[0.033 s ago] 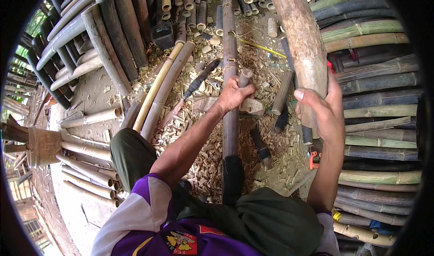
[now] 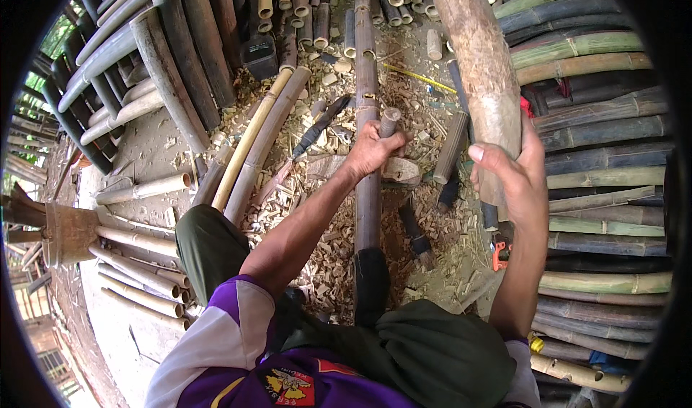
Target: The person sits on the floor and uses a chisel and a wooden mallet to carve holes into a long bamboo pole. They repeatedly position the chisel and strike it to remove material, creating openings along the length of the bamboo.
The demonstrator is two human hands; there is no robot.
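A long dark bamboo pole (image 2: 367,213) runs away from me between my legs, with notches cut in its upper face farther off. My left hand (image 2: 375,151) rests over the pole, closed round a short round wooden handle (image 2: 389,122) that looks like a chisel's; its lower end is hidden by the hand. Raised on the right, my right hand (image 2: 515,170) grips the narrow end of a thick wooden mallet (image 2: 484,62), its worn head pointing away from me. The mallet is apart from the handle. A wooden block (image 2: 401,171) lies across beneath the pole.
Wood chips (image 2: 317,264) cover the ground. Stacked bamboo poles (image 2: 605,134) line the right side. A yellow tape measure (image 2: 425,80) and a dark-wrapped tool (image 2: 321,125) lie beyond my hands. Two bamboo lengths (image 2: 263,138) lean on the left, near a black box (image 2: 259,56).
The mallet's head has dipped very slightly, and the top of the wooden handle has shifted a little to the left. Both hands keep their grip.
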